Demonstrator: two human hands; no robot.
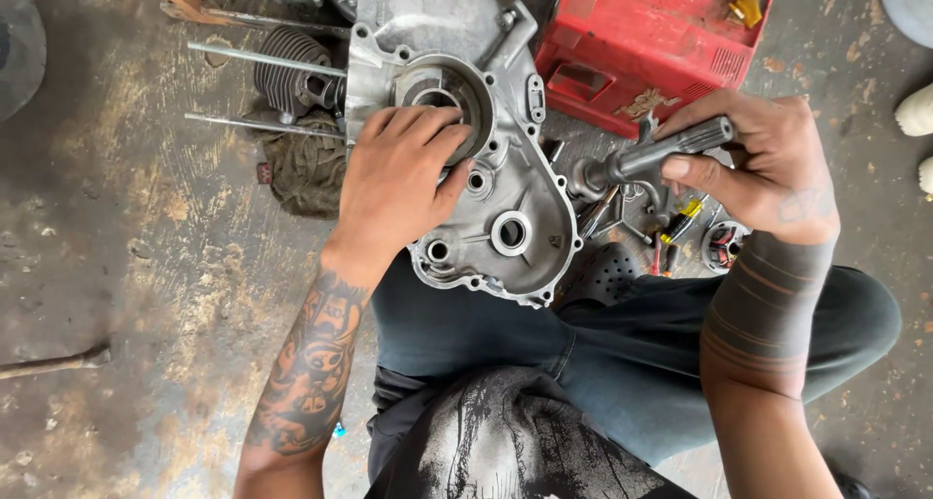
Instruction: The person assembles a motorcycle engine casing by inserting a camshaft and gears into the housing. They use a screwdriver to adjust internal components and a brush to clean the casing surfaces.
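Note:
A silver aluminium engine crankcase (505, 183) lies flat on the floor in front of my knees. My left hand (398, 183) rests palm-down on it, fingers bent over the large round bearing bore (442, 91). My right hand (768, 164) is raised to the right of the case and grips a grey metal socket driver (646, 157) by its knurled handle, the socket end pointing left toward the case.
A red plastic toolbox (651, 37) sits behind the case. Long studs (262, 60) and a finned cylinder (292, 76) stick out to the left over a dirty rag (306, 169). Screwdrivers (680, 222) and small parts lie by my right knee. A metal bar (53, 363) lies at left.

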